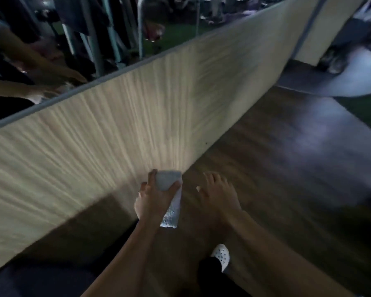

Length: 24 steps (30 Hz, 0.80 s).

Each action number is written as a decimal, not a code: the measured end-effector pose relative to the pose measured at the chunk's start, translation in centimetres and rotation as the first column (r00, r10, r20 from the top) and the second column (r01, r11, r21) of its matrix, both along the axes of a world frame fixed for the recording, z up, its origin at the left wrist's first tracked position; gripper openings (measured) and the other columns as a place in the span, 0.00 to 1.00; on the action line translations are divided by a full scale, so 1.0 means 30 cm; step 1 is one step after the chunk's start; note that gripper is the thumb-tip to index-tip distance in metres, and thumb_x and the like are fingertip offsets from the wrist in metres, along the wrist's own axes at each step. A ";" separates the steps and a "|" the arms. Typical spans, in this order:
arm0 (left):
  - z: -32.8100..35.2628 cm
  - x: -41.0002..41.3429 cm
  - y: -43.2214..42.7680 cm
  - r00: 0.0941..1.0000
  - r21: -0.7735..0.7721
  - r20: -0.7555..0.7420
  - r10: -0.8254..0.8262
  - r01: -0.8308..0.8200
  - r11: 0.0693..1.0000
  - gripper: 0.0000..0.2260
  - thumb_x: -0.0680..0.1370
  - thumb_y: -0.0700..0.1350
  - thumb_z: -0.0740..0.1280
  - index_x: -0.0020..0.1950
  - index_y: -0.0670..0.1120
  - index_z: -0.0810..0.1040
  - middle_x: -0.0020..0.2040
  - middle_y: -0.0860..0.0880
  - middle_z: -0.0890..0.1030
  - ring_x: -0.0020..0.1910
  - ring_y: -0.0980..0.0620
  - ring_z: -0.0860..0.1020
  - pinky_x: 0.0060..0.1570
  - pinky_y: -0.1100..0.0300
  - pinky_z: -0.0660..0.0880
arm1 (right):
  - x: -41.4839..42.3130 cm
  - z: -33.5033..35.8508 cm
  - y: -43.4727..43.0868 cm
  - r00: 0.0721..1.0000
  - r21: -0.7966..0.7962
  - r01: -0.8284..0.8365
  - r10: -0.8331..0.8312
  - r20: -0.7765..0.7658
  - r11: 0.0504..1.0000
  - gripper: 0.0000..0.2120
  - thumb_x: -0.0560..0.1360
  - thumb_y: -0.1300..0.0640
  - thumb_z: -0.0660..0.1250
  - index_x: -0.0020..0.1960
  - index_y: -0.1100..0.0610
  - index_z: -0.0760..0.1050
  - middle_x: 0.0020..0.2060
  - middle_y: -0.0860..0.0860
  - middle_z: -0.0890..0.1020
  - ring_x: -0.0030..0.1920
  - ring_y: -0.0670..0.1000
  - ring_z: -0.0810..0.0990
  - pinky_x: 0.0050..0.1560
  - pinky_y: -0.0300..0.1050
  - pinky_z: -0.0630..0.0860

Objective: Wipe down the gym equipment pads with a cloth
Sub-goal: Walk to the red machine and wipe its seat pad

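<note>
While we look down through motion blur, our left hand has its grip pressed around a folded pale cloth, thumb on one side and fingers on the other, one end hanging below the palm. We hold it low, in front of a light wood-grain panel topped by a mirror. Our right hand hangs just beside it, fingers spread and holding nothing, over the dark wooden floor. A white perforated shoe shows below.
</note>
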<state>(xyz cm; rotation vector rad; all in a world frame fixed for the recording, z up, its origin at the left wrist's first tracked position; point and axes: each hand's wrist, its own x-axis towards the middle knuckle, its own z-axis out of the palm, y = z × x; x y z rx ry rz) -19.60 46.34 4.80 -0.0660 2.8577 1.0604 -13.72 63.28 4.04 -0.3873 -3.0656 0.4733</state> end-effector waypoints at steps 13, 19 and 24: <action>0.009 -0.451 0.811 0.968 0.072 -0.061 -0.241 0.246 0.967 0.37 0.64 0.73 0.66 0.67 0.54 0.66 0.56 0.43 0.78 0.55 0.41 0.78 0.49 0.53 0.71 | -0.294 0.074 0.745 0.980 0.032 0.198 -0.197 -0.013 0.980 0.22 0.80 0.44 0.55 0.69 0.56 0.65 0.65 0.54 0.71 0.63 0.55 0.71 0.60 0.50 0.69; 0.011 -0.683 1.116 0.944 0.063 -0.070 -0.321 0.325 0.943 0.38 0.63 0.75 0.64 0.66 0.55 0.65 0.54 0.45 0.79 0.51 0.43 0.79 0.44 0.54 0.71 | -0.493 0.084 1.037 0.965 0.010 0.263 -0.263 0.010 0.965 0.23 0.80 0.44 0.56 0.69 0.56 0.65 0.65 0.55 0.71 0.63 0.56 0.71 0.59 0.50 0.68; -0.016 -0.951 1.407 0.915 0.066 -0.071 -0.396 0.401 0.914 0.38 0.63 0.75 0.64 0.66 0.55 0.65 0.54 0.46 0.79 0.51 0.44 0.79 0.46 0.53 0.73 | -0.730 0.060 1.287 0.939 0.005 0.344 -0.344 -0.009 0.939 0.20 0.79 0.45 0.58 0.67 0.56 0.66 0.65 0.55 0.71 0.63 0.56 0.71 0.59 0.50 0.68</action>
